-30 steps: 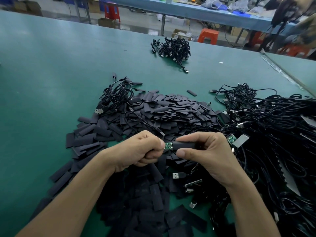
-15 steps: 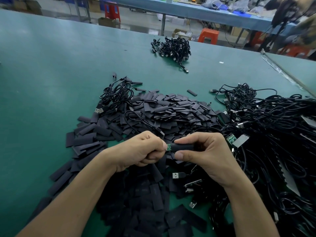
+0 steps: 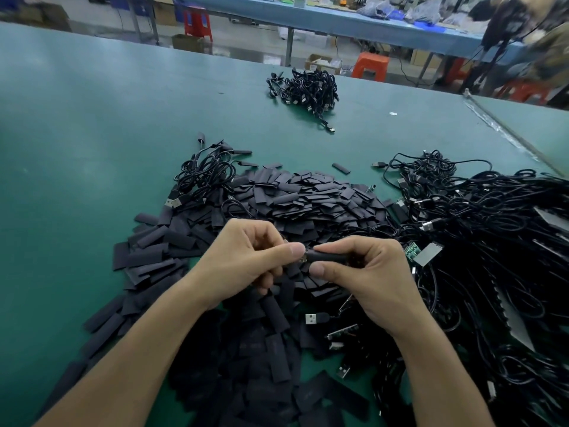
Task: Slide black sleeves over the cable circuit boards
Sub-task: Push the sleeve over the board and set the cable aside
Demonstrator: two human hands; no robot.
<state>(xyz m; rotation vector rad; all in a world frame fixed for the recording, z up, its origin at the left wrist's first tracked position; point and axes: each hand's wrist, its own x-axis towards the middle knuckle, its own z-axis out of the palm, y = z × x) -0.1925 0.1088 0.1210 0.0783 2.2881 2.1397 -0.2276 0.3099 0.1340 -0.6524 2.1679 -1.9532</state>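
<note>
On the green tabletop [image 3: 77, 149], a tangled mass of black cables [image 3: 492, 241] fills the frame's right beside a central heap of flat black sleeves [image 3: 308, 198], over which the right hand [image 3: 366, 278] grips one black tubular sleeve [image 3: 328, 257] in curled fingers while the left hand [image 3: 243, 263] pinches its left end.

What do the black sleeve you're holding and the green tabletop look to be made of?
The black tubular sleeve in the right hand looks like thin matte plastic, perhaps heat-shrink: the loose flat black sleeves lie pressed flat. The green tabletop looks like smooth rubber or vinyl matting, with faint sheen.
</note>
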